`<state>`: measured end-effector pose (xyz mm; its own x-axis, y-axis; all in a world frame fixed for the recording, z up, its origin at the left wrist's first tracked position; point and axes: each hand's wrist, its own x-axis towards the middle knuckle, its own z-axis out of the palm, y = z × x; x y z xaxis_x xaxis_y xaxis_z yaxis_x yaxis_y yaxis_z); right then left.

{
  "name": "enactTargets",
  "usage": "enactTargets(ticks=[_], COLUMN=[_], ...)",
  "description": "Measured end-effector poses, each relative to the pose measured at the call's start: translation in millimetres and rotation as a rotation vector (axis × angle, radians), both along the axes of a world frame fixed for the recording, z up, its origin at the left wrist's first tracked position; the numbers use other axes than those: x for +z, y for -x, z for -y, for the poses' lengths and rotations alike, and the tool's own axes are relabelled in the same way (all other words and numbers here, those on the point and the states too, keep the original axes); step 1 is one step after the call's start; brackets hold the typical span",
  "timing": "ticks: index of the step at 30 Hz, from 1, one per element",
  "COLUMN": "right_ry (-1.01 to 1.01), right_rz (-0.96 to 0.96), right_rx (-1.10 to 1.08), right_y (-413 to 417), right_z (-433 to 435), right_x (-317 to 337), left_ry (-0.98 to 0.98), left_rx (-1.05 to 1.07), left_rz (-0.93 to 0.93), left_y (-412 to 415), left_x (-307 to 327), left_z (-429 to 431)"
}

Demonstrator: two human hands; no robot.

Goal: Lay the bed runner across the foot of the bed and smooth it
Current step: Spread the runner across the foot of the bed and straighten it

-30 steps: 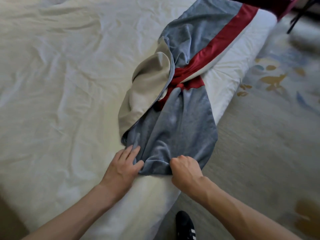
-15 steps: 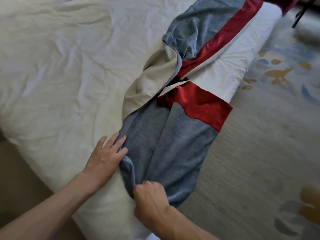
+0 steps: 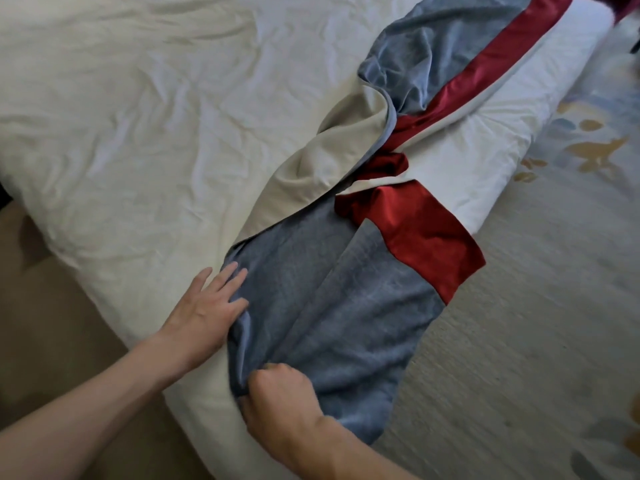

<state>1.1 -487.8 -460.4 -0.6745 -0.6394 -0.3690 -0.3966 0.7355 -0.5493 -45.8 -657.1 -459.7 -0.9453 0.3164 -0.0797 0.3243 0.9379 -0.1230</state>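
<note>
The bed runner (image 3: 329,299) is grey-blue with a red satin band and a beige underside. It lies twisted and bunched along the foot edge of the bed (image 3: 145,140), whose cover is white and wrinkled. Its near end hangs over the bed's corner. A beige fold is flipped up in the middle. My left hand (image 3: 207,306) lies on the runner's left edge with fingers spread and the thumb tucked into the cloth. My right hand (image 3: 280,393) is a fist gripping the runner's near edge at the bed's corner.
Pale carpet with gold and blue leaf patterns (image 3: 554,306) lies to the right of the bed. A tan floor strip (image 3: 52,341) shows on the left below the bed's side. A dark red object (image 3: 623,5) sits at the top right corner.
The runner's near end has been drawn toward the bed corner and spread, exposing more of the red band. Both hands shifted left and down along its edge.
</note>
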Motion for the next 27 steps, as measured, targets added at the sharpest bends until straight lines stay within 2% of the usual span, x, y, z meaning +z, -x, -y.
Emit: enactTargets(ticks=[7,15,20,23,27], right_ry=[0.074,0.007,-0.128,-0.238,-0.288], right_rz=[-0.168,-0.374,-0.570,-0.619,-0.624], right_rx=[-0.040,0.022,0.052,0.083,0.093], right_y=[32,76,100,113,115], right_z=[-26,-53,-64,-72,-74], right_x=[-7,-5,-7,-9,-5], left_ry=[-0.283,-0.386,-0.334,-0.247,-0.214], left_rx=[0.182,0.250,0.316,0.353,0.307], left_rz=[-0.033,0.059,0.105,0.154,0.213], left_y=[-4,-13,-21,-21,-21], left_x=[-6,-9,-20,-31,-37], left_z=[-35,-69,-85,-88,-87])
